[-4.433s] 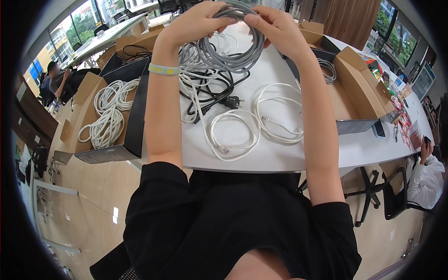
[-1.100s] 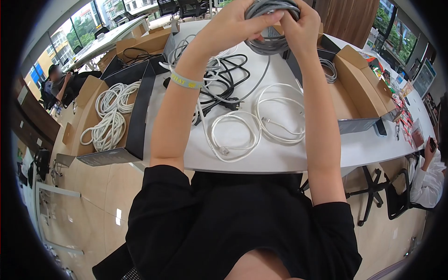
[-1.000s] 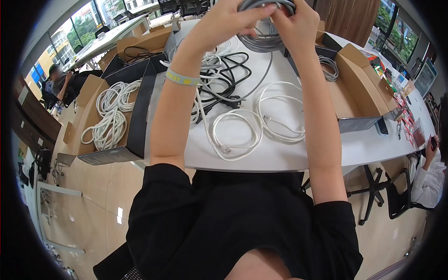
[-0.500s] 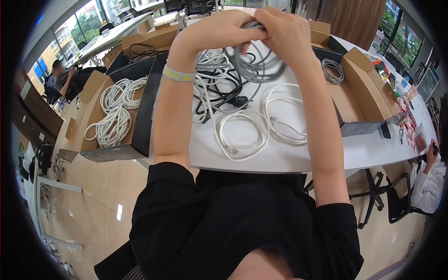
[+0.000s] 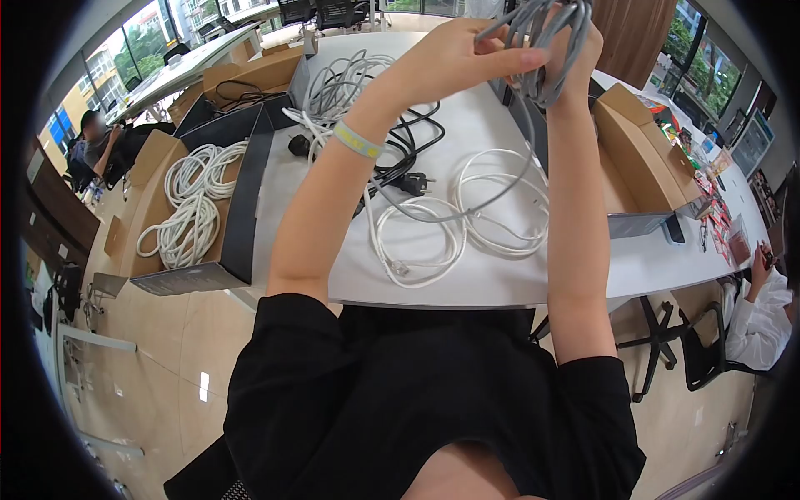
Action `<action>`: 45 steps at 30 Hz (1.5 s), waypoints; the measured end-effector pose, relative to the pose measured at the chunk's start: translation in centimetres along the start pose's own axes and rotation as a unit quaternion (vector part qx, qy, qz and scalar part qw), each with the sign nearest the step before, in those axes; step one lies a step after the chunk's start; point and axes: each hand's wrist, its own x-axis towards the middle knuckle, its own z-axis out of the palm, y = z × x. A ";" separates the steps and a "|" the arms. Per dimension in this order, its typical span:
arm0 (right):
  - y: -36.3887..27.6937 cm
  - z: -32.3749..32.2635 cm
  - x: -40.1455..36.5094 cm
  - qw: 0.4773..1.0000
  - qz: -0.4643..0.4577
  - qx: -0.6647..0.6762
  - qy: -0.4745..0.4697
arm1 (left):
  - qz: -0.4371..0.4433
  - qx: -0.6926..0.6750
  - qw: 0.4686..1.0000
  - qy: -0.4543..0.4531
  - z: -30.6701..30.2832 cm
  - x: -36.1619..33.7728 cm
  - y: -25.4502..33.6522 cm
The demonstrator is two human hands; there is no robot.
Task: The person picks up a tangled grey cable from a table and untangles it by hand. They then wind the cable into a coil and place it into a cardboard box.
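A looped grey cable [image 5: 546, 50] is held up at the top of the view, over the far part of the white table. My right hand [image 5: 581, 62] grips the bundle from behind, partly hidden by its loops. Fingers of my left hand [image 5: 492, 58] press on the cable at the bundle's left side. One grey strand hangs down to the table. Below lie coiled white cables [image 5: 417, 242], a second white coil [image 5: 504, 208], a black cable with a plug [image 5: 412, 183] and a tangle of pale cables [image 5: 337, 87].
An open box with white cables [image 5: 196, 204] stands at the left, and a box with a black cable [image 5: 242, 92] behind it. An open cardboard box [image 5: 637, 158] is on the right, near a phone [image 5: 674, 230]. People sit at both far sides.
Both hands have moved right with the grey cable, and its bundle is raised higher. A grey strand now trails to the table. The view has shifted slightly.
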 end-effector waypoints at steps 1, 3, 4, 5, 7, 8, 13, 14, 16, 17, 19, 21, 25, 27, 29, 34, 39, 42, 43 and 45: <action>0.5 -0.2 0.2 1.000 -0.002 -0.003 -0.002 | 0.003 -0.002 1.000 0.001 0.4 -0.2 0.8; 1.8 -0.3 0.3 0.999 -0.043 -0.013 0.031 | 0.076 0.209 0.974 0.050 1.1 -0.6 1.7; -0.9 1.3 -0.6 0.996 0.005 -0.050 0.079 | 0.166 0.277 0.939 0.114 1.6 -0.5 1.4; -2.7 1.4 -1.5 0.996 0.006 -0.049 0.080 | 0.166 0.278 0.939 0.112 1.9 -0.4 1.3; -4.6 1.4 -3.0 0.945 0.169 0.262 -0.097 | 0.242 0.337 0.890 0.188 2.3 -0.6 1.7; -2.3 2.1 -2.9 0.954 0.161 0.245 -0.061 | 0.242 0.336 0.891 0.186 2.7 -0.3 1.6; 1.6 2.9 -3.6 0.976 0.131 0.156 -0.079 | 0.242 0.066 0.951 0.179 4.3 0.3 -0.1; 2.0 3.1 -3.6 0.979 0.123 0.135 -0.085 | 0.262 -0.033 0.942 0.205 4.7 0.6 -0.2; 2.1 3.6 -3.5 0.982 0.116 0.117 -0.091 | 0.179 -0.082 0.966 0.167 3.1 -0.2 1.6; 1.9 3.8 -3.3 0.979 0.129 0.142 -0.064 | 0.094 -0.132 0.979 0.123 2.4 -0.6 2.2; 0.8 4.3 -3.1 0.975 0.142 0.168 -0.031 | 0.090 -0.141 0.978 0.124 0.6 0.0 1.3; -1.1 4.6 -3.0 0.981 -0.147 -0.125 0.005 | 0.066 -0.376 0.924 -0.015 -1.9 -0.2 0.6; -6.1 3.9 -2.8 0.833 -0.389 -0.380 -0.102 | -0.008 -0.412 0.905 -0.109 -4.4 -1.4 -0.2; -6.8 4.0 -2.8 0.835 -0.389 -0.352 -0.165 | -0.014 -0.414 0.893 -0.178 -4.7 -1.5 -0.7; -5.2 3.5 -2.7 0.911 -0.164 -0.253 -0.282 | -0.025 -0.377 0.913 -0.151 -5.0 -1.9 -0.2; -4.5 3.6 -2.8 0.923 0.049 -0.143 -0.355 | -0.063 -0.262 0.948 -0.171 -5.8 -2.2 0.5; -2.7 3.4 -2.3 0.934 0.168 0.020 -0.316 | -0.070 -0.189 0.972 -0.119 -4.9 -1.8 1.5; -2.5 2.9 -2.0 0.941 0.228 0.039 -0.245 | 0.028 0.078 0.996 0.044 -4.5 -1.0 1.3; -2.5 2.6 -1.8 0.942 0.227 0.039 -0.245 | 0.029 0.079 0.996 0.044 -4.4 -1.0 1.2; -2.8 2.3 -1.3 0.933 0.271 0.153 -0.180 | 0.057 0.137 0.981 0.127 -4.1 -0.9 0.7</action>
